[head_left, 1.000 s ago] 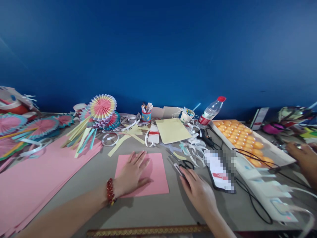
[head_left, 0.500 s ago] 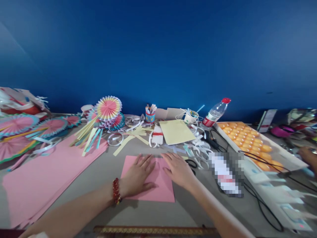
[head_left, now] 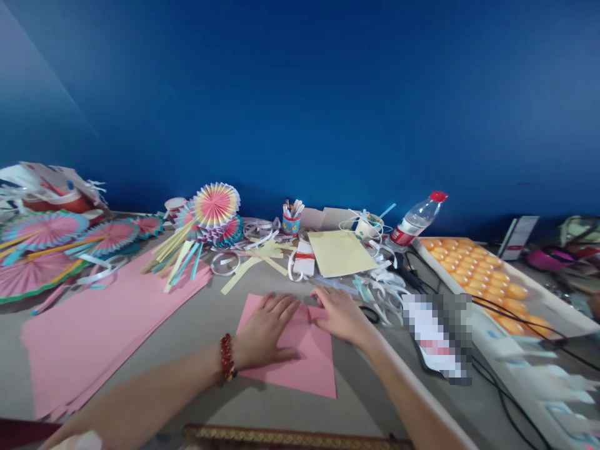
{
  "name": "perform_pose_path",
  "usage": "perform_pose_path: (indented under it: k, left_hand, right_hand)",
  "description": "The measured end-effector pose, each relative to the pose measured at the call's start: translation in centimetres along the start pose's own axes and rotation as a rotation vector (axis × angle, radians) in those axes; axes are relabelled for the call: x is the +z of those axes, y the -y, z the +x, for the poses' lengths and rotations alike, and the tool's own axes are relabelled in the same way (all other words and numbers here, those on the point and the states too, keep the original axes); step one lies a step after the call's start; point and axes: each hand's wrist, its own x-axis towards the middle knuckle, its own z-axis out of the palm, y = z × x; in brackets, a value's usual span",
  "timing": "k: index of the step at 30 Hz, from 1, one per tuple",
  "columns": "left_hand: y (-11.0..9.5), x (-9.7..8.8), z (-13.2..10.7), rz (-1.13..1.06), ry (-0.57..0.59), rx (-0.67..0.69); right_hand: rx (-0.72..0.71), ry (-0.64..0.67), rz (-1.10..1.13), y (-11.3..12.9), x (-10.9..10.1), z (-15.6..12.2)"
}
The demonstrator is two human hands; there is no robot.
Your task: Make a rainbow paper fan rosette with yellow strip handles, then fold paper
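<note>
A pink sheet of paper (head_left: 300, 378) lies on the grey table in front of me, turned slightly askew. My left hand (head_left: 269, 328) rests flat on its left half with the fingers stretched and the thumb out to the right; a red bead bracelet circles that wrist. At the far right corner, my right hand (head_left: 340, 312) has its fingers bent over the paper's edge and the thumb on the near side, gripping the sheet there. Just right of that hand shows a black scissors handle (head_left: 371, 314), the rest hidden.
A stack of pink sheets (head_left: 117, 319) and pleated paper fans (head_left: 216, 205) occupy the left. Behind are a pale yellow sheet (head_left: 342, 253), paper strips (head_left: 255, 265), a pen cup (head_left: 291, 224) and a plastic bottle (head_left: 417, 220). Rightward are a phone (head_left: 435, 344), orange balls (head_left: 487, 281) and cables.
The pink sheet has turned a little, its near right corner now closer to me. My right fingers have gone from stretched flat to bent at the far edge. The view has shifted slightly left.
</note>
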Motion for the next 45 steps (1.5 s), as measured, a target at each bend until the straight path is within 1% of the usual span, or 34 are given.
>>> perform_pose_path:
  k: [5,14,17,19,21,23,24,27,29,31,32,34,37,39,40,42,45]
  left_hand:
    - [0.0,0.0,0.2,-0.020,-0.028,-0.014]
    - [0.0,-0.3,0.5,-0.038,-0.045,-0.010]
    - [0.5,-0.3,0.6,-0.049,-0.065,-0.062]
    - [1.1,-0.9,0.8,-0.057,-0.094,-0.124]
    - [2.2,-2.1,1.0,-0.091,-0.112,-0.155]
    - [3.6,-3.7,1.1,-0.194,-0.105,-0.173]
    - [4.2,-4.6,1.2,-0.286,-0.099,-0.211]
    - [5.7,-6.7,1.1,-0.699,-0.088,-0.404]
    - [6.1,-7.3,0.7,-1.000,-0.069,-0.531]
    - [5.9,-7.2,0.1,-1.252,-0.050,-0.626]
    - [5.7,-6.9,-0.3,-1.341,-0.052,-0.663]
    - [5.3,-5.9,-1.0,-1.427,-0.078,-0.728]
    - [5.0,-4.4,-1.7,-1.439,-0.197,-0.797]
    - [5.0,-3.7,-1.8,-1.447,-0.286,-0.796]
    - [5.0,-3.6,-1.8,-1.449,-0.313,-0.786]
    - [4.9,-3.5,-1.7,-1.434,-0.335,-0.759]
    - [4.5,-3.7,-1.8,-1.399,-0.354,-0.721]
  right_hand:
    - [-0.016,0.004,0.027,-0.4,-0.2,-0.2]
    - [-0.029,-0.018,0.107,-0.3,0.4,-0.3]
    - [-0.037,-0.036,0.167,-0.2,0.2,-0.3]
    - [-0.035,-0.050,0.230,-0.2,0.0,-0.3]
    - [-0.031,-0.060,0.297,-0.2,-0.3,-0.4]
    - [-0.021,-0.073,0.415,-0.2,-0.6,-0.4]
    - [-0.012,-0.086,0.512,-0.2,-0.8,-0.4]
    - [0.045,-0.146,0.848,-0.4,-1.1,-0.5]
    - [0.097,-0.184,0.989,-0.6,-1.3,-0.6]
    - [0.140,-0.208,1.068,-0.7,-1.3,-0.7]
    - [0.153,-0.215,1.095,-0.7,-1.4,-0.8]
    - [0.167,-0.225,1.121,-0.7,-1.5,-1.0]
    - [0.182,-0.219,1.128,-0.6,-1.7,-1.1]
    - [0.206,-0.211,1.142,-0.6,-1.8,-1.1]
    - [0.220,-0.206,1.152,-0.7,-1.7,-1.1]
    - [0.238,-0.206,1.175,-1.0,-1.6,-1.0]
    - [0.283,-0.172,1.235,-1.4,-1.3,-0.8]
